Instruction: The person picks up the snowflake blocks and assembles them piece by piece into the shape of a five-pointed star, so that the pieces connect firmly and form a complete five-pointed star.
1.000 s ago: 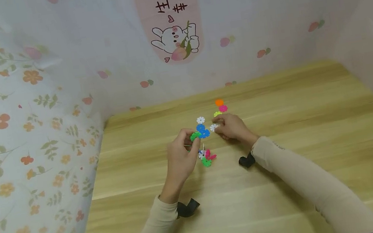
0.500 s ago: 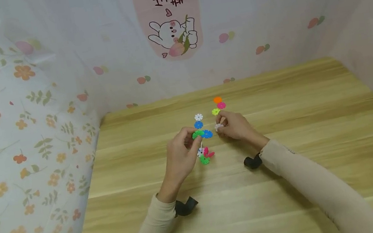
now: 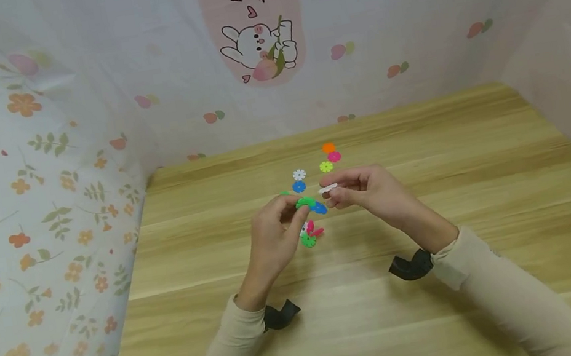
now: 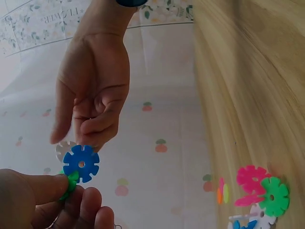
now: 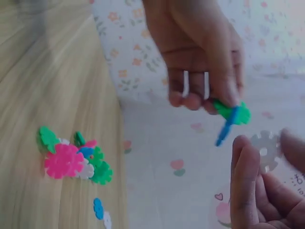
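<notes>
My left hand pinches a green notched plastic disc between thumb and fingers, above the table. Joined to its edge at an angle is a blue notched disc. Over to the right, my right hand holds a white notched disc by its edge, with thumb and fingertips. That white disc is close to the blue one; in the left wrist view it lies partly behind it. Two thin white strips show against the left fingers; what they belong to is unclear.
Below the hands, a cluster of joined green, pink, white and blue discs lies on the wooden table. Farther back lie loose white, blue, yellow, pink and orange discs. Patterned cloth hangs behind.
My right hand has raised the white disc from near the table and turned it nearly edge-on beside the left hand's discs. The left hand keeps its pinch and has shifted little.
</notes>
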Motion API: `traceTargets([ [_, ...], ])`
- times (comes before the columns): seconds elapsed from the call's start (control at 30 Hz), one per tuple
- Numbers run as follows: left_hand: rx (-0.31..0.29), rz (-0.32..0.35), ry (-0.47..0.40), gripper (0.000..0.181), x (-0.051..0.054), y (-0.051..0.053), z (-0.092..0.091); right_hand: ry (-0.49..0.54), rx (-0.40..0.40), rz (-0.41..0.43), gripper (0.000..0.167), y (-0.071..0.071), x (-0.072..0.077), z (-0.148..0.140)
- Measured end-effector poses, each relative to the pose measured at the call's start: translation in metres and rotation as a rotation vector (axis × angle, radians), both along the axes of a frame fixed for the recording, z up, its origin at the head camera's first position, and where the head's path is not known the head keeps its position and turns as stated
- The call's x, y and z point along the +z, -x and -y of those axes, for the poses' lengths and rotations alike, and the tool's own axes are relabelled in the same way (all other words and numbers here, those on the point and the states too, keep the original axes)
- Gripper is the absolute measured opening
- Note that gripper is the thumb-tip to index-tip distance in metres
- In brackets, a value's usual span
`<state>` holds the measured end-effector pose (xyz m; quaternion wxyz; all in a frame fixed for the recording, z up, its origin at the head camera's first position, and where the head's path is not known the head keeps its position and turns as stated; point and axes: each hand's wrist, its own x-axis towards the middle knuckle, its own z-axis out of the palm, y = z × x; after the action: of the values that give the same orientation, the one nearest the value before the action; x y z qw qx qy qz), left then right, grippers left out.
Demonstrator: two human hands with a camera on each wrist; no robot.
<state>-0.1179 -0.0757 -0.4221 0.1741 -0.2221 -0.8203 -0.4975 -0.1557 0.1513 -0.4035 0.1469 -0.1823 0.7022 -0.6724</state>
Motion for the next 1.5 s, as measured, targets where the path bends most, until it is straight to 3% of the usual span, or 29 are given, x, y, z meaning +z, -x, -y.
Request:
traceTargets([
  [0.2, -0.036, -0.025, -0.036, 0.006, 0.004, -0.004, -0.003, -0.047, 0.002, -0.109, 0.033, -0.011, 0.002, 0.006],
  [0.53, -0.002, -0.156, -0.002, 0.009, 0.009, -0.006, -0.005, -0.11, -0.038, -0.12, 0.033, -0.012, 0.008, 0.01],
  [0.7, -0.012, -0.229, 0.049, 0.01, 0.009, -0.005, -0.005, -0.171, -0.015, -0.202, 0.029, -0.009, 0.009, 0.01],
  [0.8, -0.024, -0.213, 0.052, 0.01, 0.006, -0.004, -0.003, -0.203, 0.039, -0.264, 0.029, -0.004, 0.009, 0.009],
  [0.9, -0.025, -0.141, 0.01, 0.008, 0.002, -0.003, 0.0, -0.19, 0.097, -0.29, 0.036, 0.005, 0.008, 0.009],
  [0.97, -0.006, -0.085, -0.038, 0.006, 0.001, -0.001, 0.002, -0.119, 0.068, -0.256, 0.038, 0.013, 0.006, 0.007],
  [1.07, 0.049, -0.053, -0.103, 0.005, 0.002, 0.002, 0.005, 0.013, -0.077, -0.168, 0.04, 0.03, 0.002, 0.004],
  [1.17, 0.1, -0.045, -0.137, 0.006, 0.004, 0.006, 0.008, 0.034, -0.219, -0.084, 0.039, 0.053, -0.005, 0.003],
  [1.3, 0.139, -0.022, -0.137, 0.012, 0.005, 0.009, 0.013, -0.109, -0.244, 0.029, 0.038, 0.084, -0.022, 0.013],
  [1.5, 0.147, 0.018, -0.108, 0.013, 0.004, 0.012, 0.014, -0.361, -0.101, 0.015, 0.041, 0.106, -0.059, 0.033],
])
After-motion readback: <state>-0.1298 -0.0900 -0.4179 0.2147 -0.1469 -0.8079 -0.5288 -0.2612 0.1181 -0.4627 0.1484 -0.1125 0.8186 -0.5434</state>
